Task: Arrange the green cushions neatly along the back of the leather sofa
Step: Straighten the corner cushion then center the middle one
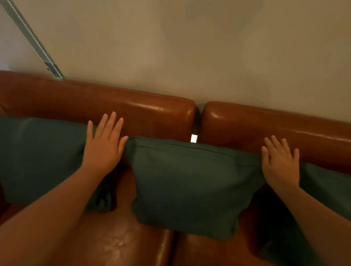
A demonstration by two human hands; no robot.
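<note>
Three green cushions lean against the sofa's point(151, 112) back edge — the middle cushion point(187, 185) over the seam between the two seat pads, the left cushion point(33, 156) and right cushion point(332, 197) beside it. The left hand point(104, 146) and the right hand point(280, 167) lie flat with fingers straight and slightly spread — one at each top corner of the middle cushion.

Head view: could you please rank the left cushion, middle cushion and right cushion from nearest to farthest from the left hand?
From the left hand:
1. Left cushion, under the palm.
2. Middle cushion, just beside the thumb.
3. Right cushion, beyond the right hand.
</note>
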